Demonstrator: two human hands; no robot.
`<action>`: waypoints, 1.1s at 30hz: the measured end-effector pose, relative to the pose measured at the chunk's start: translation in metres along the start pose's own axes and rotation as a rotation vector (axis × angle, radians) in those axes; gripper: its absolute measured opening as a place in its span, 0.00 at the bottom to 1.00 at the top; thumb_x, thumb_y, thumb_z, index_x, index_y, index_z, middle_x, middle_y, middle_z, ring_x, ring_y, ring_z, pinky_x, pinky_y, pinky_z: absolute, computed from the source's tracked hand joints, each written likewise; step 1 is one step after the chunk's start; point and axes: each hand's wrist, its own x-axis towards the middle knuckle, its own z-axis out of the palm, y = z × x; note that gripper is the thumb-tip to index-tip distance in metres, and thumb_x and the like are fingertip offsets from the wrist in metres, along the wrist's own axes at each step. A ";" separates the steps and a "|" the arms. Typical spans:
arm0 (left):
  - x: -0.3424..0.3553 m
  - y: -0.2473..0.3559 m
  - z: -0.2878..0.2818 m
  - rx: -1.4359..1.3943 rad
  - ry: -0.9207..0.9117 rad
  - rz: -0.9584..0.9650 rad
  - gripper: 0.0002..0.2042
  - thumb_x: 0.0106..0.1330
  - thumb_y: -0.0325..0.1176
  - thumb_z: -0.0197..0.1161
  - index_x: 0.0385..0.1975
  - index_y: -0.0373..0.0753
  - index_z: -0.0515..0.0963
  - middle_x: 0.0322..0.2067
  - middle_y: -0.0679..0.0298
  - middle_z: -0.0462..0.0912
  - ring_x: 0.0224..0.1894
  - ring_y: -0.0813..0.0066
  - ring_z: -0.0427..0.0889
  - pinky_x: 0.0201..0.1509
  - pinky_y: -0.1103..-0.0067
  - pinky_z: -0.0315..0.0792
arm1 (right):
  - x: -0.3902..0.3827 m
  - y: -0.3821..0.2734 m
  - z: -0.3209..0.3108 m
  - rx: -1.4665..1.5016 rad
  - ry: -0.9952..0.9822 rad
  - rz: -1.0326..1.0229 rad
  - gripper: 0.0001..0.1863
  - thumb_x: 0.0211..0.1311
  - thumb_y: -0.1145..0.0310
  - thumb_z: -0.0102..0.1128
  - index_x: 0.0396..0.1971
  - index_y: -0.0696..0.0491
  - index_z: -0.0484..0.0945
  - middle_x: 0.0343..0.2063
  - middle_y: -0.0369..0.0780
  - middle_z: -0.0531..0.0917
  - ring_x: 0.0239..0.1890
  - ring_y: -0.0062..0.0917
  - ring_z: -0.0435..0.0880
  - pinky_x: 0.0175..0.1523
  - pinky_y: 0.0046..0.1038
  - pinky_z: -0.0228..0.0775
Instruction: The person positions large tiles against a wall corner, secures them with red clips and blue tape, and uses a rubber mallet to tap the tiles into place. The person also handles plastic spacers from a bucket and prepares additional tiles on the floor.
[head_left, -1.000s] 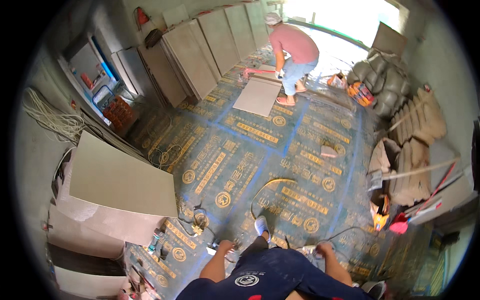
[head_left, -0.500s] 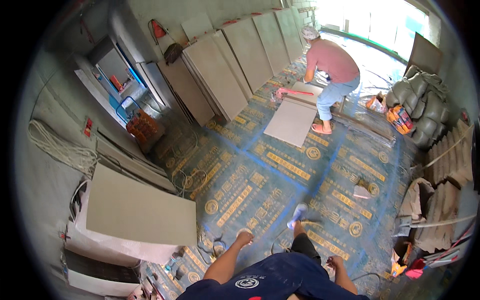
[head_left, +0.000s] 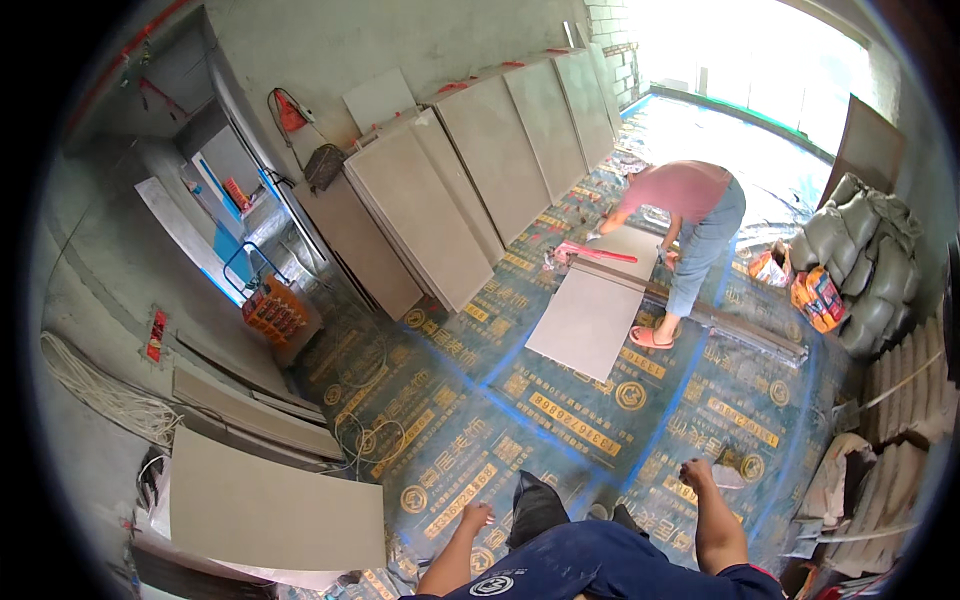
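Note:
My left hand [head_left: 478, 516] hangs low over the printed floor sheeting [head_left: 540, 440], its fingers loosely curled in and nothing seen in them. It is nearest to a large beige tile [head_left: 275, 500] lying at the left, but apart from it. Further forward on the other side, my right hand [head_left: 695, 474] is closed like a fist with nothing visible in it. Close by on the floor is a pale scrap [head_left: 728, 476]. Ahead, a co-worker [head_left: 690, 205] bends with both hands over a tile [head_left: 588, 322] under a tile cutter with a red handle [head_left: 597, 252].
Several large tiles [head_left: 425, 215] lean along the left wall. An orange-loaded trolley [head_left: 275, 315] stands by the doorway. Cable coils [head_left: 370, 440] lie on the floor. Grey sacks [head_left: 855, 250] are piled at the right, near long metal strips [head_left: 755, 335] and stacked sheets [head_left: 905, 365].
My body has moved forward, with my right hand swinging ahead and my left hand lower in view. The co-worker has bent further down over the tile, one hand now reaching toward the cutter.

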 end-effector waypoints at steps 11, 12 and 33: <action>0.137 0.091 0.026 0.360 -0.218 -0.109 0.14 0.61 0.40 0.59 0.34 0.33 0.78 0.27 0.57 0.82 0.24 0.67 0.81 0.21 0.72 0.69 | 0.047 -0.055 0.113 -0.777 -0.069 0.060 0.12 0.58 0.65 0.53 0.22 0.56 0.79 0.20 0.41 0.82 0.18 0.28 0.79 0.20 0.33 0.68; 0.153 0.118 0.021 0.334 -0.239 -0.134 0.14 0.61 0.41 0.58 0.34 0.34 0.78 0.27 0.57 0.82 0.24 0.67 0.81 0.22 0.71 0.70 | 0.054 -0.040 0.105 -0.986 -0.170 0.111 0.13 0.57 0.64 0.53 0.23 0.56 0.80 0.20 0.41 0.82 0.18 0.28 0.80 0.21 0.33 0.68; 0.317 0.371 0.065 0.411 -0.270 0.083 0.09 0.60 0.35 0.58 0.30 0.35 0.75 0.21 0.59 0.79 0.19 0.69 0.78 0.20 0.72 0.70 | 0.151 -0.198 0.151 0.077 -0.025 0.150 0.06 0.57 0.72 0.55 0.31 0.59 0.71 0.20 0.40 0.74 0.19 0.30 0.77 0.23 0.30 0.69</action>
